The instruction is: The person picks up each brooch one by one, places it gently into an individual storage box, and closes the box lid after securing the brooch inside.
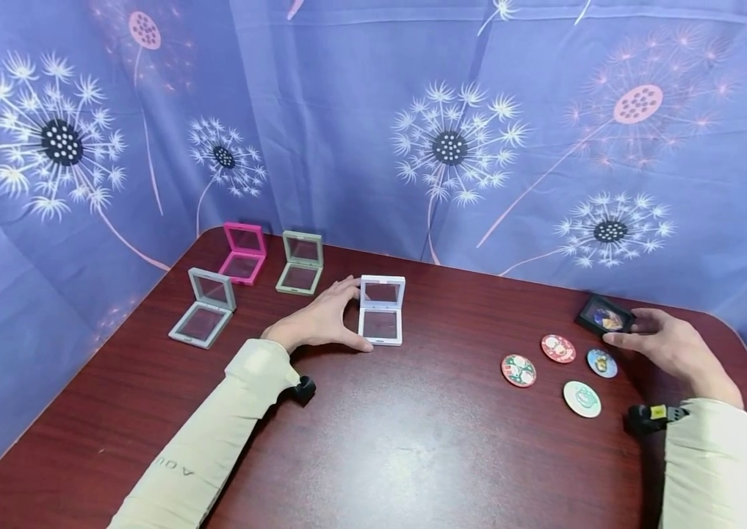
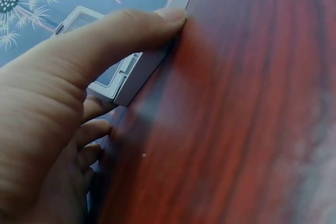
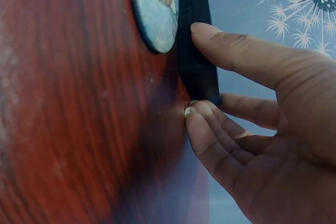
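Note:
A white hinged display case (image 1: 380, 325) stands open on the table, its lid raised at the back. My left hand (image 1: 320, 316) holds it from the left side, thumb at the front edge and fingers behind the lid. The left wrist view shows the thumb (image 2: 142, 30) pressed along the case's edge. At the far right, a closed black display case (image 1: 590, 314) has a colourful round piece inside. My right hand (image 1: 677, 349) grips its right end, the thumb (image 3: 231, 48) on its near side and the fingers at its end.
Left of my left hand stand three more open cases: grey (image 1: 200, 323), pink (image 1: 243, 269) and green (image 1: 299, 278). Several printed discs lie near the black case: red (image 1: 558, 349), blue (image 1: 601, 363), red-green (image 1: 518, 370) and white (image 1: 582, 399). A blue dandelion-print curtain (image 1: 347, 110) hangs behind the table's back edge.

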